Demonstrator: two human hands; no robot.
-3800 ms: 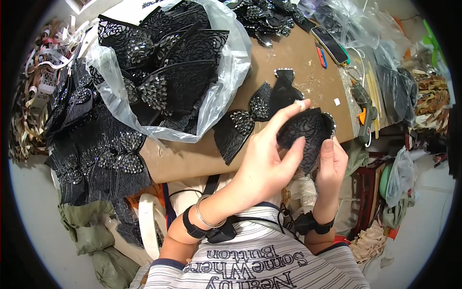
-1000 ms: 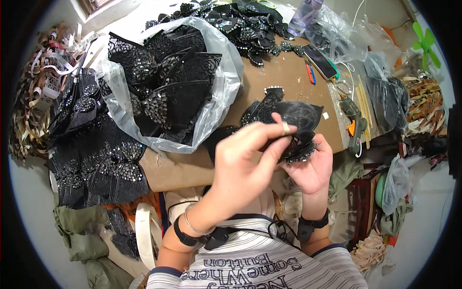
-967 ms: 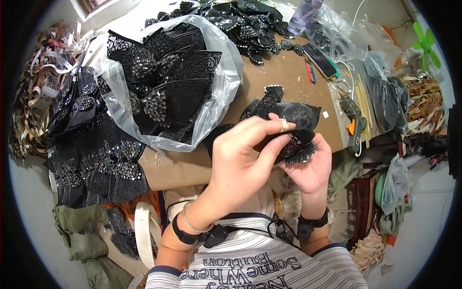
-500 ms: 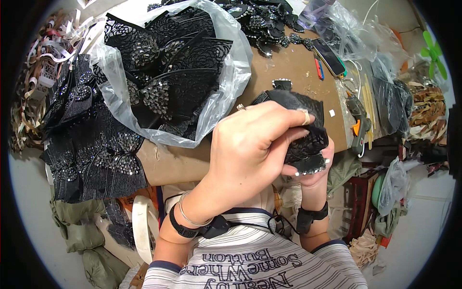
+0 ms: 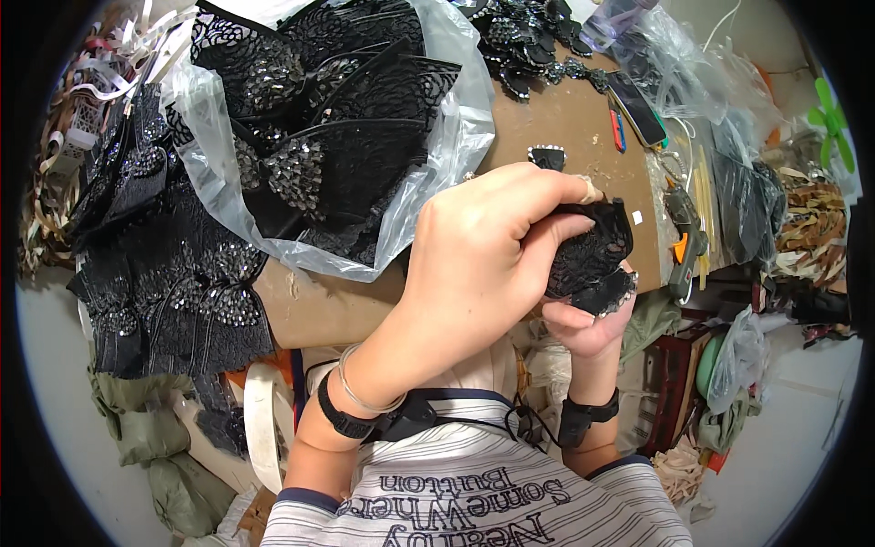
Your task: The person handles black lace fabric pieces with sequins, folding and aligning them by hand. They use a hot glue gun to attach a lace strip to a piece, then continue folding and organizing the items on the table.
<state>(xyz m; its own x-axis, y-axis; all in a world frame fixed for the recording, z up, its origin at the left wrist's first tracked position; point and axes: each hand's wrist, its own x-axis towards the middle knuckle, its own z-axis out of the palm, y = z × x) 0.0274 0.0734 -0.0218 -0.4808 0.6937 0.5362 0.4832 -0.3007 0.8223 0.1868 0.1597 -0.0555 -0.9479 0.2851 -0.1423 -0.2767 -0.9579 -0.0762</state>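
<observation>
Above the brown work table (image 5: 319,314) I hold a black lace fabric piece (image 5: 592,251) edged with small shiny stones. My left hand (image 5: 488,242) pinches its upper side between thumb and fingers; one fingertip wears a pale wrap. From below and to the right, my right hand (image 5: 597,328) grips the lower, stone-edged end, some of its fingers hidden behind the cloth. Just beyond my hands lies a small black piece with a stone-trimmed edge (image 5: 547,157).
A clear plastic bag (image 5: 469,137) full of black beaded lace pieces stands at left. More beaded black pieces (image 5: 191,301) hang over the near left edge. A phone (image 5: 638,109), a red-and-blue tool (image 5: 618,130) and a glue gun (image 5: 682,232) with an orange trigger lie at right.
The black lace piece has been turned and folded up in my hands, so less dark fabric shows behind my left fingers. Both hands have shifted slightly up and right.
</observation>
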